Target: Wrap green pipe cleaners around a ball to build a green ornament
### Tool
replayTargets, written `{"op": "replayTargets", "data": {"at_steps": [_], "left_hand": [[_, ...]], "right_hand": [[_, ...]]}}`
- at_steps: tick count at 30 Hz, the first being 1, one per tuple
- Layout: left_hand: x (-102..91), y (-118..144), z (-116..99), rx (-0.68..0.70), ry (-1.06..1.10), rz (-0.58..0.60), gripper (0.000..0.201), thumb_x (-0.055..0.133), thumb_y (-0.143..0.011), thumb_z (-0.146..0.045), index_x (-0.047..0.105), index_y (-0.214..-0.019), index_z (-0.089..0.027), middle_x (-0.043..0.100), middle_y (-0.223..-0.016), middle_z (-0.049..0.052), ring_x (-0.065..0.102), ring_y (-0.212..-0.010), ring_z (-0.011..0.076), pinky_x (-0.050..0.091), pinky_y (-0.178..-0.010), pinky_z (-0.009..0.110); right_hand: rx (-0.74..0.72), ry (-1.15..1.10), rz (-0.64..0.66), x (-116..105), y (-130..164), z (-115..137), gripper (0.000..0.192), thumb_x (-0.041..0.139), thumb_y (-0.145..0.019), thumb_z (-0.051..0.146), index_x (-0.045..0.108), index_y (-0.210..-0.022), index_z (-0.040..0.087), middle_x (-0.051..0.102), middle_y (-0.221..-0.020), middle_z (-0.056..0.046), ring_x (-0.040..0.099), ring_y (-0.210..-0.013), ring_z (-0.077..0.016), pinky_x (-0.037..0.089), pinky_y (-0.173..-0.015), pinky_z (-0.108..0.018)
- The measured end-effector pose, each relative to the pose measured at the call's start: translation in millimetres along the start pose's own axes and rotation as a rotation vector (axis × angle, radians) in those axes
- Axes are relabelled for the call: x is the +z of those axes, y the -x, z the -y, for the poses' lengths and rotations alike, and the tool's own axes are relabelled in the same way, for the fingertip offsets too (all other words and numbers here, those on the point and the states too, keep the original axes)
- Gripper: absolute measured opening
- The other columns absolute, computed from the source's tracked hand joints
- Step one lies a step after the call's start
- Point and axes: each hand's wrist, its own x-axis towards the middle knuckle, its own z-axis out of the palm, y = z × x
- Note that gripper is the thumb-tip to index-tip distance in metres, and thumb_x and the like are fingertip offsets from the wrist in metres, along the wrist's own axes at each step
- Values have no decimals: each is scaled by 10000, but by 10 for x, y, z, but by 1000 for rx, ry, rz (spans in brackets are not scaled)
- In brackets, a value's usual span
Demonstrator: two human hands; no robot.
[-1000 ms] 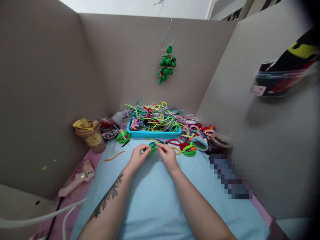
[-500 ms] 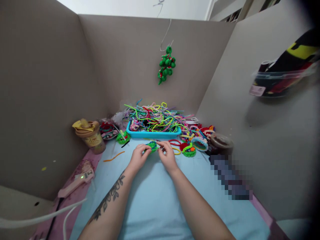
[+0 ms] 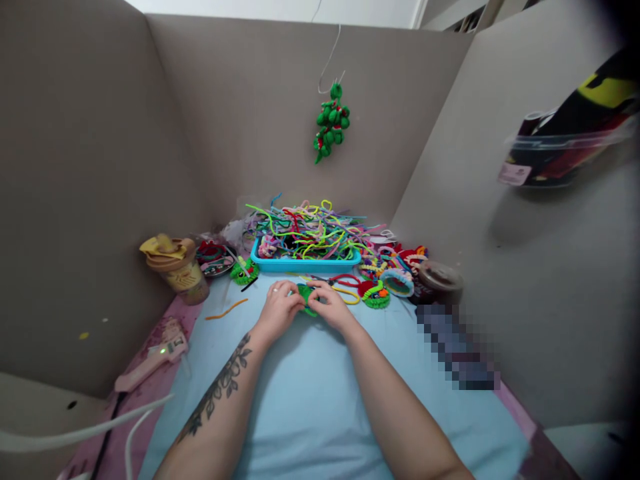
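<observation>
Mostly hidden: green piece [image 3: 305,297] btwn hands.

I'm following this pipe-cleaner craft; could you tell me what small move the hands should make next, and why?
Probably keep winding: the left hand and right hand pinch the small green coil from either side above the blue mat, so the right fingers could tuck the next turn tight.

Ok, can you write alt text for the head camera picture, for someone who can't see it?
Two hands, left hand and right hand, pinch a small green fuzzy craft piece together over a light blue mat. Behind them, a blue tray overflows with colourful pipe cleaners; a pink glue gun lies at the left.
</observation>
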Motion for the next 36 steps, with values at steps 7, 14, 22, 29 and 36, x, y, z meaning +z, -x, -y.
{"op": "replayTargets", "data": {"at_steps": [7, 14, 22, 29, 36], "left_hand": [[70, 5, -169, 115, 52, 152, 131, 560, -797, -217, 681, -755, -246, 540, -835, 30, 465, -879, 188, 353, -859, 359], [64, -7, -118, 25, 205, 146, 119, 539, -811, -210, 653, -775, -210, 582, -880, 46, 497, -897, 187, 369, -845, 334], [53, -25, 3, -272, 323, -69, 50, 559, -785, -216, 594, -763, -188, 617, -764, 18, 527, -815, 181, 396, -764, 306], [41, -19, -19, -182, 290, -98, 37, 579, -776, -216, 586, -748, -193, 601, -737, 18, 522, -795, 177, 401, -748, 302], [69, -8, 0, -129, 258, -106, 40, 599, -772, -232, 594, -752, -197, 612, -731, 20, 527, -778, 177, 408, -745, 305]], "right_hand": [[182, -158, -128, 39, -52, -141, 76, 623, -670, 209, 653, -608, 177, 583, -1057, -95, 547, -1050, -223, 374, -931, -359], [153, -99, -247, -1, -78, -185, 146, 607, -713, 315, 653, -691, 178, 605, -1056, -98, 551, -1019, -226, 386, -911, -380], [-182, 114, -139, -44, -12, 60, 42, 589, -754, 229, 628, -757, 215, 603, -956, -56, 529, -994, -206, 377, -918, -380], [-265, 346, -32, -41, 9, 99, 76, 603, -741, 202, 621, -809, 232, 591, -883, -48, 472, -971, -232, 365, -882, -403], [-311, 277, -4, 46, 27, 76, 119, 546, -765, 133, 623, -761, 223, 568, -858, -38, 466, -921, -203, 395, -840, -364]]}}
